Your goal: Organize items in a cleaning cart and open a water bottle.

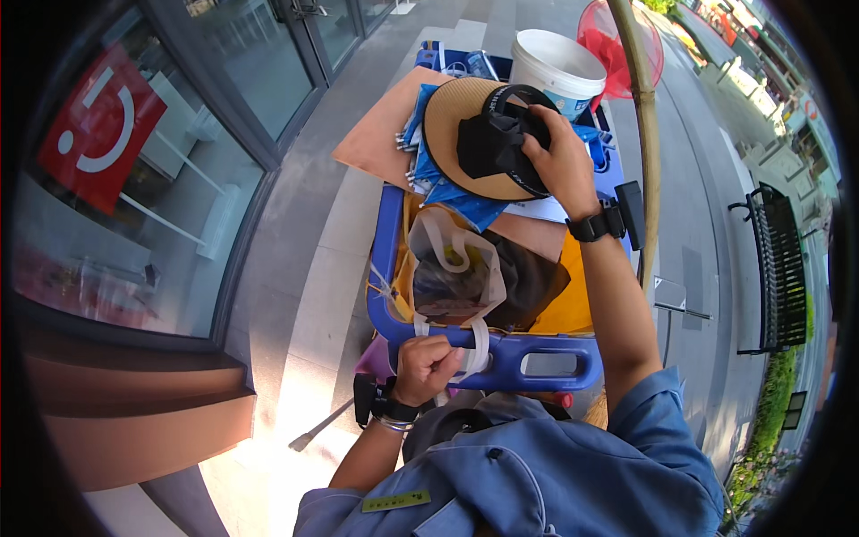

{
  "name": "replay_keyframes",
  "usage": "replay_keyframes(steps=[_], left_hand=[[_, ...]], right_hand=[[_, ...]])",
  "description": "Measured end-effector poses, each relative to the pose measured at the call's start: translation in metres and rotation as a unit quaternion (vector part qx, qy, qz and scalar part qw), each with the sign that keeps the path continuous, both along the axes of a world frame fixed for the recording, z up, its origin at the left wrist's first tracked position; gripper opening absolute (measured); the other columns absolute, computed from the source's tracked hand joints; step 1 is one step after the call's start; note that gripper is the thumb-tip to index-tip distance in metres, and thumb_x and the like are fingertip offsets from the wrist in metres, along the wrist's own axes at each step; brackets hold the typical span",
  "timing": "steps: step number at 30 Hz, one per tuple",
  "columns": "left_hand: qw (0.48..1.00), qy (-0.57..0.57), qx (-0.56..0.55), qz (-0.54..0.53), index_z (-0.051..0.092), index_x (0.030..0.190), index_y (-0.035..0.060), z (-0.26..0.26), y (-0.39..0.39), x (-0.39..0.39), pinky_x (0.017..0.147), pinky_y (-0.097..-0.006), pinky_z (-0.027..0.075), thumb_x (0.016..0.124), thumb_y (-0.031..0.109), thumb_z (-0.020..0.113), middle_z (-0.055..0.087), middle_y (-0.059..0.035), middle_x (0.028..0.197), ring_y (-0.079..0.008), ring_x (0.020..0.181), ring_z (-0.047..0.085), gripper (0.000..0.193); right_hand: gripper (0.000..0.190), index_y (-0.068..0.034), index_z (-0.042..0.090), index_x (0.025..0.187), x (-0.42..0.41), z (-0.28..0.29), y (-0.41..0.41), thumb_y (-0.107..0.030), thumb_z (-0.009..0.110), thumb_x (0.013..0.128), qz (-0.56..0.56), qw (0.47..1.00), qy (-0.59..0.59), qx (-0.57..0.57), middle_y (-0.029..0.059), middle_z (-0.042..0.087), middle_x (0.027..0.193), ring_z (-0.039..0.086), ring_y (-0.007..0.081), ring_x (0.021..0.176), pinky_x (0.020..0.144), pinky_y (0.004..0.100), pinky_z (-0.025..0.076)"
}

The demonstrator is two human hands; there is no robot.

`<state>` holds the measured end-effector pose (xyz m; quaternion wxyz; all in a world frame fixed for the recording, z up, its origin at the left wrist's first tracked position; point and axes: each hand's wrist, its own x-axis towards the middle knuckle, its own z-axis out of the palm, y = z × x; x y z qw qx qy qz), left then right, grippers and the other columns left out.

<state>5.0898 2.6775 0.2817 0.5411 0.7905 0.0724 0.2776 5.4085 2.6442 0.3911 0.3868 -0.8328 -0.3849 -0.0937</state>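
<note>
My right hand (562, 160) pinches the band of a straw sun visor (448, 127) that has a black bow (493, 144) and lettering on the band. Under the visor lie blue folded plastic packets (463, 201) and a sheet of brown cardboard (376, 144), laid across a blue plastic cart (388, 268). Closed around the cart's near handle is my left hand (426, 366), next to the white strap (480, 349) of a translucent bag (495, 282). That bag sits inside the cart, beside dark cloth or plastic (530, 282) and a yellow liner (570, 302).
A white bucket (557, 64) stands at the cart's far end, near a red net (611, 60). Along the right side rises a bamboo pole (645, 148). Glass doors (262, 67) line the left, by a brown step (147, 423). A black bench (778, 268) is farther right.
</note>
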Motion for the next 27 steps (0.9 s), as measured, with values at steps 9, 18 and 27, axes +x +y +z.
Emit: replay_keyframes(steps=[9,18,27], left_hand=[[0.999,0.024,0.023,0.001,0.050,0.059,0.0030,-0.003,0.003,-0.003,0.047,-0.0369,0.034,0.083,0.011,0.067,0.047,-0.0104,0.056,-0.0271,0.047,0.047,0.030],[0.999,0.026,0.019,-0.005,0.059,0.065,0.0039,0.003,0.003,0.000,0.049,-0.0354,0.038,0.082,0.010,0.067,0.053,-0.0077,0.060,-0.0256,0.050,0.051,0.020],[0.999,0.022,0.028,-0.005,0.061,0.066,0.0044,0.003,0.005,-0.001,0.049,-0.0365,0.036,0.081,0.009,0.067,0.050,-0.0074,0.059,-0.0258,0.049,0.049,0.017]], right_hand=[[0.024,-0.005,0.065,0.107,-0.121,-0.009,-0.011,-0.005,0.058,0.084,0.302,0.953,0.006,0.005,0.0148,0.067,0.106,0.066,0.0355,0.092,0.079,0.0420,0.052],[0.026,-0.005,0.068,0.106,-0.093,-0.241,0.024,-0.015,0.057,0.085,0.299,0.806,-0.124,-0.496,0.0127,0.072,0.096,0.069,0.0301,0.091,0.081,0.0394,0.052],[0.025,-0.004,0.069,0.105,-0.081,-0.262,0.018,-0.017,0.057,0.086,0.229,0.904,0.029,-0.360,0.0126,0.072,0.095,0.069,0.0290,0.090,0.082,0.0375,0.052]])
